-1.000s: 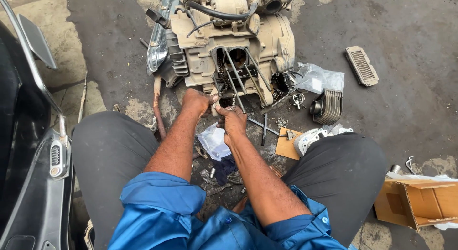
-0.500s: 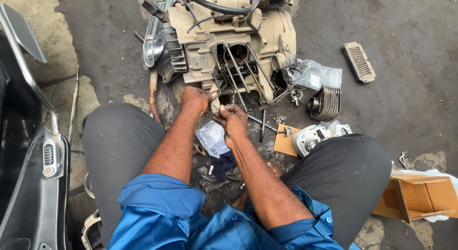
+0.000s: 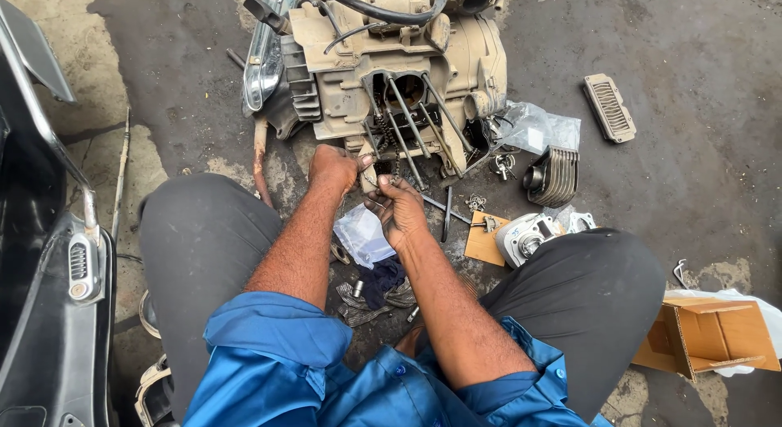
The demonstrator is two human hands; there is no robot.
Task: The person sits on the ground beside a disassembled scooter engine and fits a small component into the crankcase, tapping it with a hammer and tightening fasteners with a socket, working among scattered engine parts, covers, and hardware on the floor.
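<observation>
A dirty beige engine block (image 3: 391, 68) lies on the ground in front of me, its open side showing long studs (image 3: 407, 117) and a chain. My left hand (image 3: 334, 168) is closed just below that opening, thumb against a small pale part (image 3: 368, 176). My right hand (image 3: 399, 209) meets it from the right, fingertips pinched on the same part. Both forearms reach out between my knees in grey trousers.
A clear plastic bag (image 3: 362, 233) and dark rags (image 3: 381, 282) lie under my hands. To the right sit a finned cylinder (image 3: 555, 176), a cylinder head (image 3: 525, 238), another bag (image 3: 539, 129), a finned cover (image 3: 608, 107) and an open cardboard box (image 3: 705, 333). A black scooter body (image 3: 45, 264) stands at left.
My view has drifted, so the engine sits higher in the picture. Both hands stay together below the engine opening, the right hand's fingers a little closer to the left.
</observation>
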